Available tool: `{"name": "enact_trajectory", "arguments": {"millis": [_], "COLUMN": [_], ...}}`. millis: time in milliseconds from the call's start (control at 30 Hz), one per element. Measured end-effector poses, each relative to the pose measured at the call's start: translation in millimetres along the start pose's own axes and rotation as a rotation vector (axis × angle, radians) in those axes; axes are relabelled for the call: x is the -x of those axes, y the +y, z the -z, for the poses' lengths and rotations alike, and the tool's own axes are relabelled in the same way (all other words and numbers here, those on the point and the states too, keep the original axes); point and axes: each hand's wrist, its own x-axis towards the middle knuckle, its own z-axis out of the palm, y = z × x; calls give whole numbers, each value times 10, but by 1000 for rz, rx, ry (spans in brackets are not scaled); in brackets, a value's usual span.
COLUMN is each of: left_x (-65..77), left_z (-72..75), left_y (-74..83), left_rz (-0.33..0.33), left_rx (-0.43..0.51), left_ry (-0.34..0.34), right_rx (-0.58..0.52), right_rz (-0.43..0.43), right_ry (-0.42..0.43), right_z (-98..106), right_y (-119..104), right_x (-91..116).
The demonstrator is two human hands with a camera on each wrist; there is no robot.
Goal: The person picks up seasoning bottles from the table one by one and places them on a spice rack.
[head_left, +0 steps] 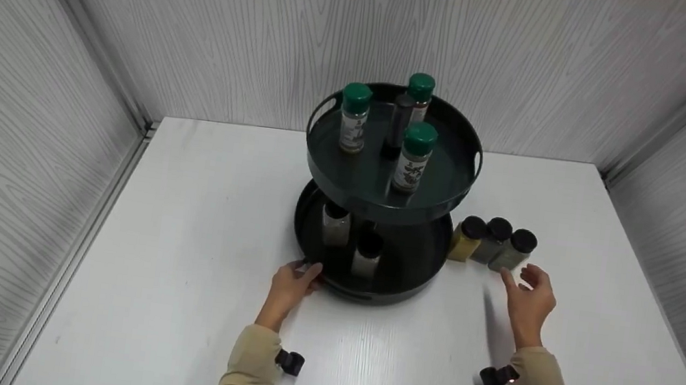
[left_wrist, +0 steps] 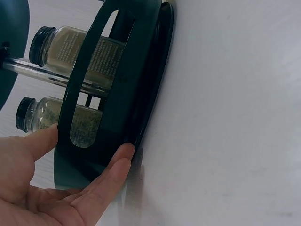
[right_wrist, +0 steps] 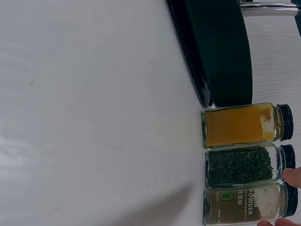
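Right of the middle of the frame, three small jars stand in a row on the table [head_left: 217,203]: a yellow jar [head_left: 462,248] just beside the low tray [head_left: 399,297], then a green-leaf jar [right_wrist: 240,165], then a brown jar [right_wrist: 235,207] farthest right. The right hand [head_left: 529,303] is close to the brown jar with its thumb and fingers spread; I can't tell if it touches the glass. The left hand [head_left: 294,288] pinches the rim of the low tray at its lower left. The jars stand so close that grabbing one could knock over the next one, because fingers have little space there. If the left hand tugs, the tray might slide and bump the yellow jar. A hard bump could also tip the green-capped bottles [head_left: 412,165] on the top tray [head_left: 350,190]. That tray hangs over the back of the low one, so a jar lifted too high could hit its edge. Two jars [head_left: 336,227] stand inside at the left and middle, so the right side of the low tray has more room. Below the trays, the table is bare, so moving should be easy.
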Motion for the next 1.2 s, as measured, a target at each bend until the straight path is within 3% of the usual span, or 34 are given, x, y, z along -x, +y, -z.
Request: {"name": "enact_trajectory", "arguments": {"millis": [500, 1033, 1200], "left_x": [-25, -10, 50], "left_z": [9, 25, 45], "left_y": [21, 12, 91], "left_rz": [30, 9, 19], "left_rx": [38, 74, 69], "left_ry": [-12, -35, -44], "right_rx": [-59, -97, -111], "right_rz": [-56, -94, -81], "right_ry": [-26, -84, -80], "right_z": [-94, -112, -155], "right_y": [2, 53, 56], "right_x": [-193, -338, -377]}}
